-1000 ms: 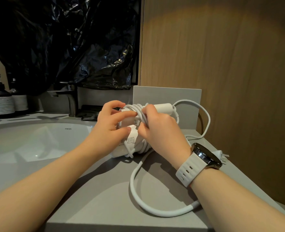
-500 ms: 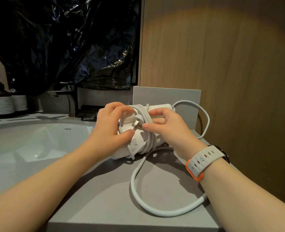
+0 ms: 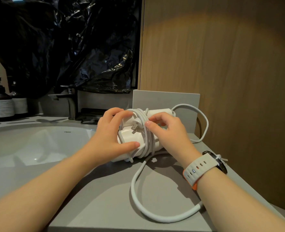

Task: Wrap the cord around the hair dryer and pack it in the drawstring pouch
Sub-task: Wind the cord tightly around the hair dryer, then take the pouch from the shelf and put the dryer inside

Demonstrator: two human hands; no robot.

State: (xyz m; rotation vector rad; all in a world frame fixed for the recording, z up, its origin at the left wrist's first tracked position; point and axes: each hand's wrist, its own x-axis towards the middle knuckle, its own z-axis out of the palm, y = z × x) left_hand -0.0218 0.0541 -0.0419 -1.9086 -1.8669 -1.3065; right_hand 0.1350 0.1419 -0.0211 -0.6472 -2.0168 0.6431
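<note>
Wrapping step: hair dryer (image 3: 130, 137) gripped by left hand (image 3: 108, 139), wound cord (image 3: 148, 141) pinched by right hand (image 3: 169, 133); the loose near loop is probably to be wound next.

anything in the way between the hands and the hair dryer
Nothing visible. The left hand grips the hair dryer and the right hand pinches the cord wound round it. A loose cord loop lies on the counter in front; no pouch is in view.
</note>
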